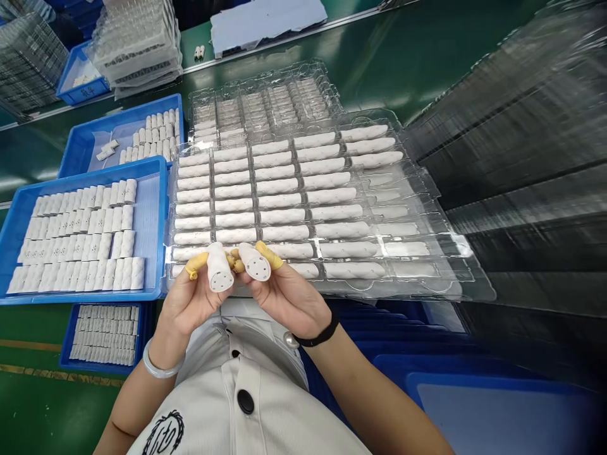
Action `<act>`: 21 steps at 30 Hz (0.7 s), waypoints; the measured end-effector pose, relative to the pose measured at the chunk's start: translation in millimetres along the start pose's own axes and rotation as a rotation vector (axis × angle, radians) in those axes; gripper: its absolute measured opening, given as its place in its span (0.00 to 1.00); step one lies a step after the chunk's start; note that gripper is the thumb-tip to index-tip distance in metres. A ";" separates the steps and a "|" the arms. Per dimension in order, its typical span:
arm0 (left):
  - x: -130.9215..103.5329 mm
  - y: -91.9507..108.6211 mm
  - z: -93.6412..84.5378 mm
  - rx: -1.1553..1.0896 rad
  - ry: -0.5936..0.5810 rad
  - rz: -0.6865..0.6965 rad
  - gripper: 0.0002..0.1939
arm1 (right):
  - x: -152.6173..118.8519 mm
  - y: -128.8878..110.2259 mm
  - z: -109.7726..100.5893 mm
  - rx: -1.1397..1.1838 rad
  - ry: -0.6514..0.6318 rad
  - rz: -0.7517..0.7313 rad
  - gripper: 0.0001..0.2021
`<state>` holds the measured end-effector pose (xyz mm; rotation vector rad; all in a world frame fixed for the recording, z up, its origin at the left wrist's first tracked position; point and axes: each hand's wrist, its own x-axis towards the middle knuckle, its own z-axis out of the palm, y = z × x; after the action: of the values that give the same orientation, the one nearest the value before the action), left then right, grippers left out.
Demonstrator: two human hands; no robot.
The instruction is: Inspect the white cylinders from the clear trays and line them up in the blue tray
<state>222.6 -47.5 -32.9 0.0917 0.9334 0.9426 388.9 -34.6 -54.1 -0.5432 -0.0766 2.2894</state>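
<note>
My left hand, with yellow finger covers, is closed around a white cylindrical piece whose flat end with small holes faces me. A second white cylindrical piece is pinched in my right hand, tilted, its holed end also turned toward me. Both hands are close together over the near edge of a clear plastic tray. Rows of long white pieces lie in the tray's slots. Toward its right side, several slots look less filled than the others.
Left of the tray, a blue bin holds rows of short white cylinders. Another blue bin stands behind it, and a lower one sits below. Stacked clear trays are at the back left. Grey plastic sheeting borders the right.
</note>
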 end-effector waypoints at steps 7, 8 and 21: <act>1.3 0.7 3.2 -0.010 -0.032 -0.009 0.15 | 2.9 1.3 -2.8 0.143 -0.013 0.040 0.12; 0.9 0.9 3.9 -0.033 -0.021 -0.015 0.16 | 2.8 1.3 -2.1 0.143 -0.008 0.043 0.13; -1.4 2.4 13.2 -0.115 0.029 -0.039 0.20 | 3.4 1.0 0.3 0.177 0.013 0.041 0.14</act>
<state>230.2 -42.9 -22.7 -0.0382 0.9026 0.9617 386.0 -32.8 -55.2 -0.4713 0.1444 2.3044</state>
